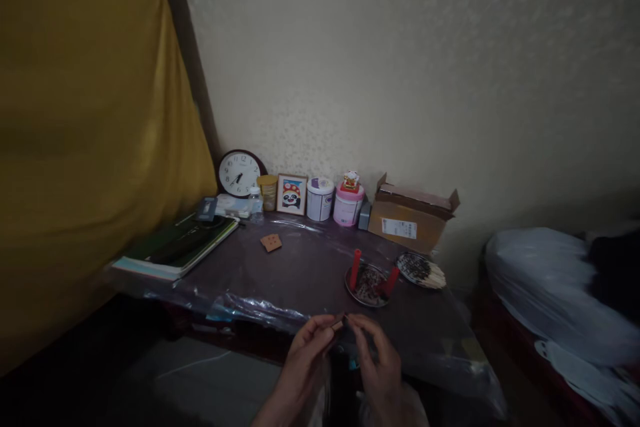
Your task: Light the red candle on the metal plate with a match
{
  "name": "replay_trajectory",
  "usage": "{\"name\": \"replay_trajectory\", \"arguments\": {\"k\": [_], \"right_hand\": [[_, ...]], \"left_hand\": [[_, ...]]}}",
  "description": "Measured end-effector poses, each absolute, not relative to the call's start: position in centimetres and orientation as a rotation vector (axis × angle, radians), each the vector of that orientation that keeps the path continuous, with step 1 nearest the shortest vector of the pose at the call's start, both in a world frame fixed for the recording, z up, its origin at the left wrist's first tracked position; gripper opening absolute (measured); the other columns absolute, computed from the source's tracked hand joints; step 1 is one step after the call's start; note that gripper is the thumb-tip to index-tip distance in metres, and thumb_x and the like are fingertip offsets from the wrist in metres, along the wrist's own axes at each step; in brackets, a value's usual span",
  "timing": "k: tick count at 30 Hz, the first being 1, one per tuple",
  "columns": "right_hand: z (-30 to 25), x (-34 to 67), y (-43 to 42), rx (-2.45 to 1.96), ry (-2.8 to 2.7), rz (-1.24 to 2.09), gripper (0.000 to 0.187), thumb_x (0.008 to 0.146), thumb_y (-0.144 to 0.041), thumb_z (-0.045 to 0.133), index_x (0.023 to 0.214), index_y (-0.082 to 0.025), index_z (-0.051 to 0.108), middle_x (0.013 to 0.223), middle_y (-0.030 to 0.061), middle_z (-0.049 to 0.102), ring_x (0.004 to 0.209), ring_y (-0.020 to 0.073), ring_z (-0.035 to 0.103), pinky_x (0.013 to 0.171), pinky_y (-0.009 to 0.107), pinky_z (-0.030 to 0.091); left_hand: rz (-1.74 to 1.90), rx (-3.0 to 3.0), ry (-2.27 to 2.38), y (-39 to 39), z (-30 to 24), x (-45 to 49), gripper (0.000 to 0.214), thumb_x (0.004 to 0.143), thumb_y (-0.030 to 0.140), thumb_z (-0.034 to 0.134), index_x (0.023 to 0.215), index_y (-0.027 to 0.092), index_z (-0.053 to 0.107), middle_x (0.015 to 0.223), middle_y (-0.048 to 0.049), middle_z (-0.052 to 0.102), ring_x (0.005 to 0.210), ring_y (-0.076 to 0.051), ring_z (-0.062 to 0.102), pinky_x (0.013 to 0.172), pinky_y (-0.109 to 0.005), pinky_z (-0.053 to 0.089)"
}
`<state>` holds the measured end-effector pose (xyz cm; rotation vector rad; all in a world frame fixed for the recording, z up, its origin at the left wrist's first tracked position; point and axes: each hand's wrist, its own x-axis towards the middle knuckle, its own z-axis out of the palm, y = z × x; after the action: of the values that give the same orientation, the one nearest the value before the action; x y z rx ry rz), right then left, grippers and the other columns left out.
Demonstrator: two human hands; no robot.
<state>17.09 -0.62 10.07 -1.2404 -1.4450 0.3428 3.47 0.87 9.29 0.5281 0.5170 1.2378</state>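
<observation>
My left hand (313, 343) is closed around a small brown box-like piece (338, 325), held near the front edge of the table. Close beside it, my right hand (375, 350) is pinched at thumb and forefinger, with something thin and dark at the fingertips that is too small to make out. Just beyond the hands sits a round metal dish (367, 300) with dark residue in it. A red candle (355, 269) stands upright on its left side and another red candle (391, 281) leans on its right. Farther right, a second plate (403, 273) bears pale sticks (434, 275) with dark tips, like matches.
A brown square piece (271, 243) lies mid-table. Along the wall stand a clock (242, 172), a framed panda picture (292, 195), a white tub (320, 200), a pink tub (347, 207) and a cardboard box (415, 217). A green book (180, 243) lies left, by a yellow curtain (95, 127).
</observation>
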Motion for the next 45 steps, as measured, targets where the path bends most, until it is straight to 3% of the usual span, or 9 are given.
{"name": "replay_trajectory", "arguments": {"k": [20,45], "right_hand": [[10.8,16.5,-0.4,-1.159,-1.523,0.312,0.012,0.085,-0.026,0.055,0.091,-0.025,0.065,0.091,0.0005,0.071,0.087,0.0146,0.067,0.079,0.020,0.053],[11.2,15.8,-0.6,-1.127,-1.555,0.303,0.016,0.086,-0.024,0.052,0.093,-0.023,0.066,0.094,0.0030,0.071,0.089,0.0165,0.067,0.081,0.025,0.053]], "left_hand": [[1.250,0.642,0.545,0.3,10.0,2.0,0.031,0.064,0.025,0.074,0.094,0.017,0.068,0.101,-0.0106,0.071,0.094,-0.023,0.062,0.087,-0.034,0.041],[1.263,0.638,0.593,0.3,10.5,1.6,0.026,0.068,0.028,0.071,0.092,0.018,0.068,0.100,-0.0097,0.070,0.092,-0.022,0.062,0.085,-0.032,0.042]]}}
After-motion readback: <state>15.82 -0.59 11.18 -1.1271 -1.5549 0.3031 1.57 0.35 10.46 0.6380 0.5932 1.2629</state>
